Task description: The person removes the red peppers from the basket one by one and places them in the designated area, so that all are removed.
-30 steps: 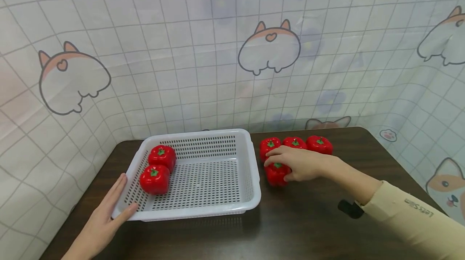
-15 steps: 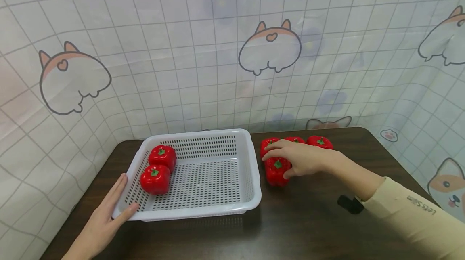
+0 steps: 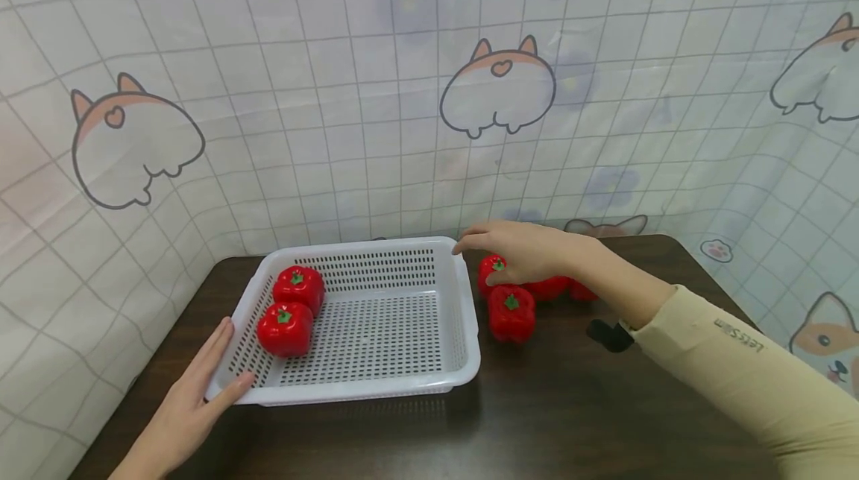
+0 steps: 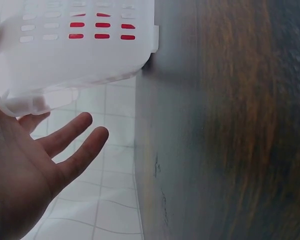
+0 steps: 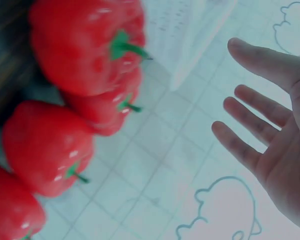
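A white plastic basket (image 3: 376,388) with slotted walls stands on the table. Two red bell peppers (image 3: 285,329) with green stems sit at its left end. My left hand (image 3: 184,409) rests at the basket's front left corner; in the left wrist view its fingers reach out fairly straight below the rim (image 4: 25,107). Right of the basket, several more red bell peppers (image 3: 511,316) stand close together, some partly hidden by my right arm. Over the back ones hovers my right hand (image 3: 520,249), its fingertips near the basket's right rim. The right wrist view shows its fingers spread, holding nothing, apart from the peppers (image 5: 47,147).
A dark wood table (image 3: 570,420) carries everything. Behind it and along both sides hangs a white gridded cloth (image 3: 335,130) printed with cartoon corgis. A small black device (image 3: 609,335) sits at the right wrist by the beige sleeve (image 3: 725,368).
My right hand has let go of the front pepper outside the basket and lifted up and back to the left, leaving that pepper on the table. The left hand has stayed at the basket corner.
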The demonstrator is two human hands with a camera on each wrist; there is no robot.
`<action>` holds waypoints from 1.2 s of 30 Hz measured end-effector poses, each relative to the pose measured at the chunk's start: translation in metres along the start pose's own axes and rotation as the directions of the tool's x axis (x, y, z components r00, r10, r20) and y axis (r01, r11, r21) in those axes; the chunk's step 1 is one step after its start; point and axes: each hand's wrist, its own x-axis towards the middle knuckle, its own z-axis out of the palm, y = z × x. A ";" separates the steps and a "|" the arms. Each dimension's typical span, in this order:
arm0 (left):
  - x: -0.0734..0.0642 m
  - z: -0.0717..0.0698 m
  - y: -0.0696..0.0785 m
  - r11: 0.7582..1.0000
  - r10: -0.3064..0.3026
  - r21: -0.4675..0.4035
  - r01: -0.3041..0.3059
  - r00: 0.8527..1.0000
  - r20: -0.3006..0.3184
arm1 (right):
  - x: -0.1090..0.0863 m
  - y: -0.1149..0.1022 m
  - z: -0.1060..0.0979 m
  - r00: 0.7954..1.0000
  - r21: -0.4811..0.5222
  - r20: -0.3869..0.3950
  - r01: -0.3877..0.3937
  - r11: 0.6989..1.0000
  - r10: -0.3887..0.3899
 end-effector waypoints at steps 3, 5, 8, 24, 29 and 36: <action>0.000 0.000 0.000 1.000 0.000 -0.008 0.000 1.000 0.001 | 0.014 -0.005 -0.003 1.000 -0.016 0.001 0.014 1.000 -0.014; 0.000 0.000 0.000 1.000 -0.003 -0.012 0.003 1.000 0.006 | 0.023 -0.009 -0.003 1.000 -0.018 0.002 0.021 1.000 -0.021; -0.001 0.001 -0.001 1.000 -0.004 -0.012 0.004 1.000 0.011 | 0.037 -0.016 -0.002 1.000 -0.031 0.015 0.024 0.999 -0.023; 0.001 -0.001 0.001 0.999 -0.038 0.029 0.037 0.999 0.036 | 0.113 -0.067 0.003 0.991 -0.030 0.059 0.125 0.992 -0.123; 0.003 0.000 0.001 1.000 -0.027 0.012 0.026 0.999 0.026 | 0.138 -0.087 0.017 0.984 0.006 0.083 0.157 0.988 -0.157; 0.001 0.001 0.000 0.998 -0.058 0.016 0.057 0.997 0.044 | 0.172 -0.116 0.042 0.967 0.010 0.144 0.213 0.977 -0.212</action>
